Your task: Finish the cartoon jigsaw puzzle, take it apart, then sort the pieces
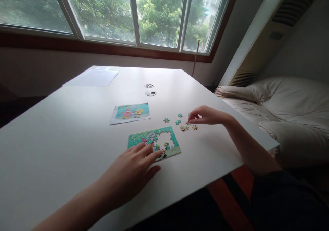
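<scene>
A jigsaw puzzle (133, 140) with a teal cartoon picture lies on the white table, with a gap in its right half. My left hand (140, 161) rests on its lower left part, fingers stretched out and holding nothing, covering some of the picture. To the right of the puzzle, several loose pieces are scattered, among them a yellow piece (184, 128), a red and yellow piece (195, 127) and a teal piece (166, 120). Over this group my right hand (199, 116) bends down, its thumb and fingers pinched on a small puzzle piece (188, 123) at the fingertips.
Behind the puzzle lies a printed reference picture (131, 112) of the cartoon. Two round flat discs (150, 93) sit farther back. A sheet of paper (91, 77) is at the far left. A cream sofa (257, 104) stands beyond the table's right edge.
</scene>
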